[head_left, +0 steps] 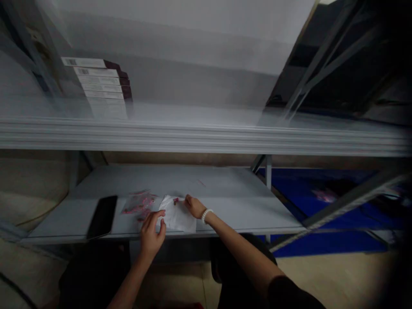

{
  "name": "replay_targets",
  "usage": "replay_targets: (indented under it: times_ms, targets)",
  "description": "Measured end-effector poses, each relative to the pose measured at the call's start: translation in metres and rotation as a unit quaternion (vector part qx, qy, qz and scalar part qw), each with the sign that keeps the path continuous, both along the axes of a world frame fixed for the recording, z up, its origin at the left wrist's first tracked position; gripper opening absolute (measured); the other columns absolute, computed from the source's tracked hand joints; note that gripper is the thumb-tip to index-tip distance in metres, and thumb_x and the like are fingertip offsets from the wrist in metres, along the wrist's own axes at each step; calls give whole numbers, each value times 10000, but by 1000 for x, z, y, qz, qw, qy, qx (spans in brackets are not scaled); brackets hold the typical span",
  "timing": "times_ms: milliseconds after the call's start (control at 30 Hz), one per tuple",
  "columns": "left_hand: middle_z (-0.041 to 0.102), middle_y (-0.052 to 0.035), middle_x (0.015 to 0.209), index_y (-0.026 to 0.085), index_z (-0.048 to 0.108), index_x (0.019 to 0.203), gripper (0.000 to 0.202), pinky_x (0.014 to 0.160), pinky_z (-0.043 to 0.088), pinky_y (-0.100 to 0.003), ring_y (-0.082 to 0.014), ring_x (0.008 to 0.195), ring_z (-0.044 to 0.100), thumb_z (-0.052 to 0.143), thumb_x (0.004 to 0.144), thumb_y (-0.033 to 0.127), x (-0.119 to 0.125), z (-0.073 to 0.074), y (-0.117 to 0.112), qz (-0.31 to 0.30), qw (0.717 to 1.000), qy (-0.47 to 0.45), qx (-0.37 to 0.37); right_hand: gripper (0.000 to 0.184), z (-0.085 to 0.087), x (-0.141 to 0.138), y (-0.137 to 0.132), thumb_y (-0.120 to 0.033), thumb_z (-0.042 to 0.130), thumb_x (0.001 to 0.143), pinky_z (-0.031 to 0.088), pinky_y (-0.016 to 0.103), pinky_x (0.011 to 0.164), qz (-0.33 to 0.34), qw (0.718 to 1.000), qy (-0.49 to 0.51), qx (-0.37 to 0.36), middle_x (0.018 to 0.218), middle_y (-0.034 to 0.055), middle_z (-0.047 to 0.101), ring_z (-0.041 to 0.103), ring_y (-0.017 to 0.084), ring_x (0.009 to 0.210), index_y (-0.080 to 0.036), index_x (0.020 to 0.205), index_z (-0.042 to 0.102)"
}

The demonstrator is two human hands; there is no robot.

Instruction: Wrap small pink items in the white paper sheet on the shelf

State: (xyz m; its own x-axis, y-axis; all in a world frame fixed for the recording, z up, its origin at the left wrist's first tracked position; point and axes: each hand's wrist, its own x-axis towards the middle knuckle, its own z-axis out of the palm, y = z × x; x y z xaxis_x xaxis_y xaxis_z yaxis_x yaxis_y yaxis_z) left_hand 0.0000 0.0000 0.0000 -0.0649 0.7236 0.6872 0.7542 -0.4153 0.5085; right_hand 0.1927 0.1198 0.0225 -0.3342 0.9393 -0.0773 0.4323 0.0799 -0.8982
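A white sheet, paper or thin cloth (178,218), lies on the lower grey shelf between my hands. Near its top edge sits a small reddish-brown piece (175,201), too small to name. My right hand (194,207), with a white beaded bracelet (206,215) at the wrist, is over the sheet's right side, its fingertips pinched together; what they hold, if anything, cannot be made out. My left hand (152,234) is at the sheet's left edge, thumb and fingers curved apart with nothing visible between them. Beside it lies a clear plastic bag (139,204) with pink-red pieces in it.
A black phone-like slab (103,216) lies at the left of the lower shelf (231,206). The upper shelf edge (206,139) crosses above my hands, with a stack of flat boxes (103,81) on it. Diagonal metal braces (350,201) stand right. A thin pale strip (201,183) lies behind.
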Motion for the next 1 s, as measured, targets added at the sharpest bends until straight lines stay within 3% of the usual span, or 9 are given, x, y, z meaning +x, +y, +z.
replay_targets:
  times_ms: [100,267,533,633,767,833,1000]
  targets:
    - [642,-83,1026,193,559,1096,309,883,487,-384,-235,1001,593,524,795,134,8,-4,7,-40,997,55,-44,108,-6,-14,9,-80,596,787,397,264,747,61,992,-64,85,783,59,639,568,168,790,-138,696,604]
    - [627,-93,1055,193,591,1032,256,906,470,-421,-261,1039,563,563,778,175,21,-9,11,-66,987,113,-92,136,-14,-10,12,-39,602,755,427,263,780,126,972,-82,182,871,52,644,579,155,805,-143,806,674]
    - [609,-101,1074,191,604,1004,211,885,449,-432,-270,1041,540,542,802,192,26,-14,13,-45,984,133,-110,113,-15,-6,12,-116,662,773,480,215,712,183,960,-72,199,836,27,714,644,127,751,-184,825,736]
    - [614,-94,1064,197,610,984,194,872,451,-421,-265,1032,546,545,802,200,27,-15,14,-38,984,135,-107,130,-7,7,28,-157,654,794,484,206,709,128,969,-96,190,866,24,724,653,125,762,-206,873,746]
    - [617,-93,1062,199,612,974,190,877,452,-422,-264,1028,550,548,795,187,28,-19,14,-31,986,129,-96,215,10,38,72,-177,516,897,486,282,799,-52,971,-157,170,1015,99,691,639,182,913,-139,982,710]
    - [619,-93,1049,199,608,967,180,878,453,-426,-263,1019,554,542,801,186,31,-19,13,-27,988,122,-88,204,14,52,93,-237,528,917,495,342,841,-117,966,-182,142,1090,98,651,619,195,968,-142,1040,660]
    - [619,-94,1050,197,588,1016,200,888,454,-431,-258,1018,559,516,830,183,38,-16,10,-20,993,100,-60,272,9,55,109,-311,560,912,511,398,859,-177,965,-180,68,1176,86,582,594,205,1012,-165,1141,575]
